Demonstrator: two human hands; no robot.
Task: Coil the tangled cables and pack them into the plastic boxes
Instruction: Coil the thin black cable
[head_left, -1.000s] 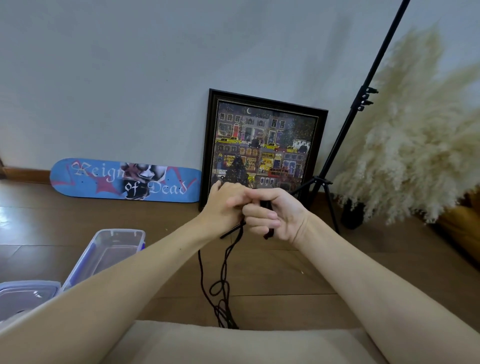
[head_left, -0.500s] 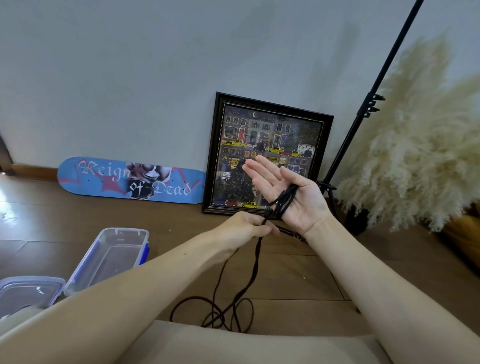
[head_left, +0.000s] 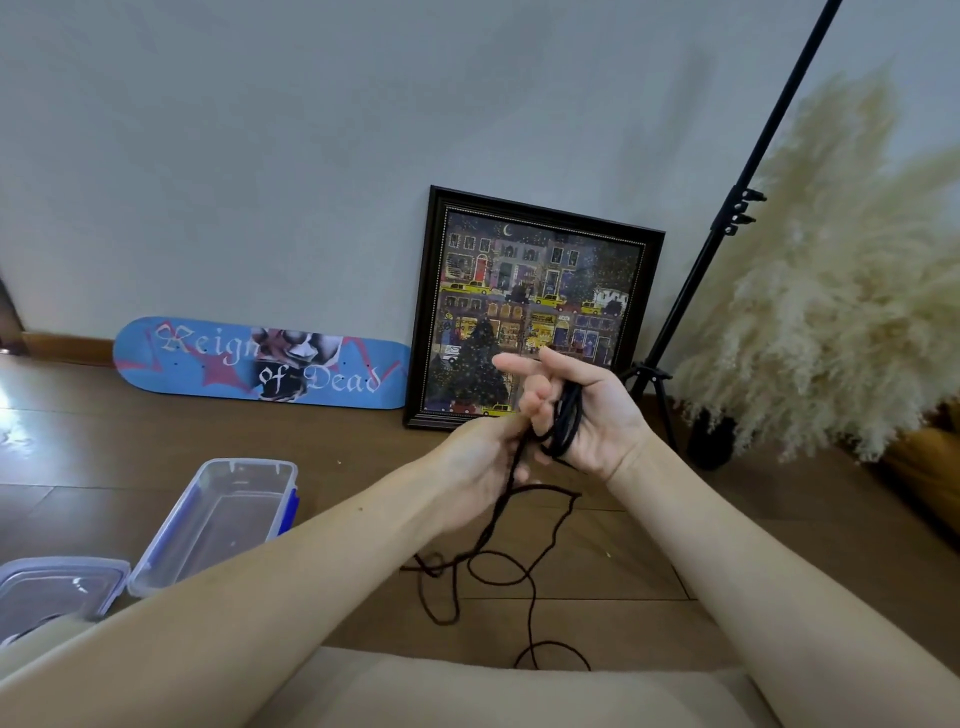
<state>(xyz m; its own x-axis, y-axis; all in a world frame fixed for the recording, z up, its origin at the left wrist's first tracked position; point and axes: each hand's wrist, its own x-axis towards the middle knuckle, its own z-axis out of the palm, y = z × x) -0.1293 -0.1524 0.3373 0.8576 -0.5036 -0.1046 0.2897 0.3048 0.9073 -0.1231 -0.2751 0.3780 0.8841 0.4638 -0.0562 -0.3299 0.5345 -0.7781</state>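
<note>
A black cable (head_left: 522, 577) trails in loose loops over the wooden floor in front of me. Several turns of it are wound round the palm of my right hand (head_left: 587, 415), whose fingers are half curled over the coil. My left hand (head_left: 480, 457) is just left of and below it, pinching the strand that runs down to the floor. An open clear plastic box (head_left: 223, 519) with blue clips lies on the floor at the left. A second clear box (head_left: 52, 592), partly cut off by the frame edge, sits nearer me beside it.
A framed city picture (head_left: 535, 312) and a blue skateboard deck (head_left: 260, 364) lean on the wall. A black tripod stand (head_left: 727, 228) and pampas grass (head_left: 841, 291) in a dark vase stand at the right. A beige cushion (head_left: 493, 691) lies below my arms.
My right hand's fingers have curled partly over the coil. My left hand has brought another turn up to it, and the loose cable on the floor has shifted and spread out.
</note>
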